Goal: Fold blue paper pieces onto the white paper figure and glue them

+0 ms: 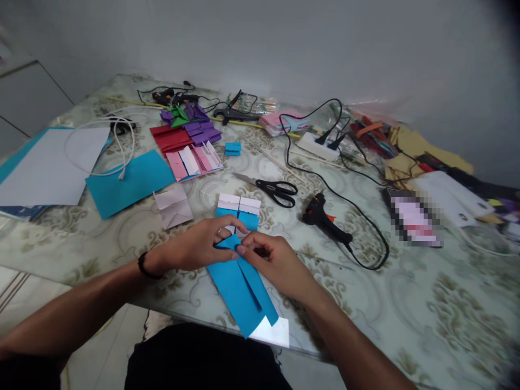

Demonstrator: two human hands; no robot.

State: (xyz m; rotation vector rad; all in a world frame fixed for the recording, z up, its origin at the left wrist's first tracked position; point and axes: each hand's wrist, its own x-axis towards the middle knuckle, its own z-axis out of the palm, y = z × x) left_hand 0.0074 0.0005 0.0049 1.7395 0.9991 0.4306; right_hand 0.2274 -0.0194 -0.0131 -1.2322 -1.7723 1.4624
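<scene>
Two bare hands meet over a strip of blue paper (231, 287) at the near side of a patterned table (406, 303), the left hand (199, 241) and the right hand (280, 262) pinching its raised fold close together. The exact line of the crease is hidden beneath the fingers. Careful work here likely calls for a light, steady pinch, edges matched before pressing, and a fingertip run along the fold against the tabletop so that the layers do not skew.

The strip's lower end lies near the table's front edge, over a white slip (280, 331), where a sleeve or lap could catch it. A pale folded piece (174, 208) sits just beyond the left wrist. Scissors (276, 189) lie beyond the hands, and a glue gun (327, 222) with its looping cord (388, 249) limits reach beyond the right hand. Broader room appears to the right, nearer the person than the cord.
</scene>
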